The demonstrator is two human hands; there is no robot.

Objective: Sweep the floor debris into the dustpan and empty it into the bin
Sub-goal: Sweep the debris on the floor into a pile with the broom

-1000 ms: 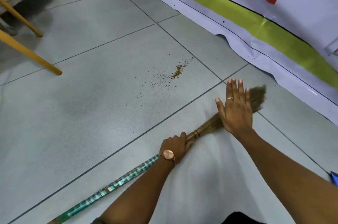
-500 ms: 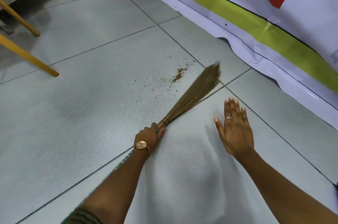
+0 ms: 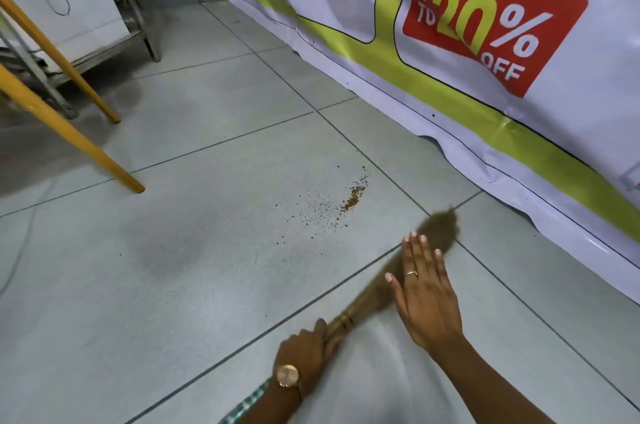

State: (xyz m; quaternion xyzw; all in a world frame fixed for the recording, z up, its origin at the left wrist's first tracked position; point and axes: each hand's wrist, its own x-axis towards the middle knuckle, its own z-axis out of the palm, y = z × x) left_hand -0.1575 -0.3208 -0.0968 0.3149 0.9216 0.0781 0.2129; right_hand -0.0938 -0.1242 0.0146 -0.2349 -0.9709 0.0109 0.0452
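The left hand [image 3: 306, 352] is gripping the broom [image 3: 398, 280] where the bristles are bound to the handle, its fingers clamped around that neck; a rose-gold watch [image 3: 287, 375] is sitting on the wrist. A short stretch of the green-and-white handle is showing behind the wrist at the bottom edge. The broom is lying low and slanting away to the right, its bristle tip blurred and reaching a tile joint near the banner [image 3: 485, 53].

The right hand [image 3: 424, 295] is lying flat, palm down, over the middle of the bristles, its fingers [image 3: 414, 250] straight, close together and holding nothing; a thin ring [image 3: 412, 272] is showing on one of them. Whether the palm is pressing on the bristles or hovering just above them cannot be told.

The debris [image 3: 353, 198], a small brown heap with a fan of fine specks spreading left of it, is lying on the floor [image 3: 173, 285] ahead of the broom tip, apart from it.

The banner is hanging along the right wall, its lower edge creasing onto the tiles. Two yellow legs [image 3: 69, 139] are slanting down to the floor at the left, with a metal rack [image 3: 135, 8] behind them.
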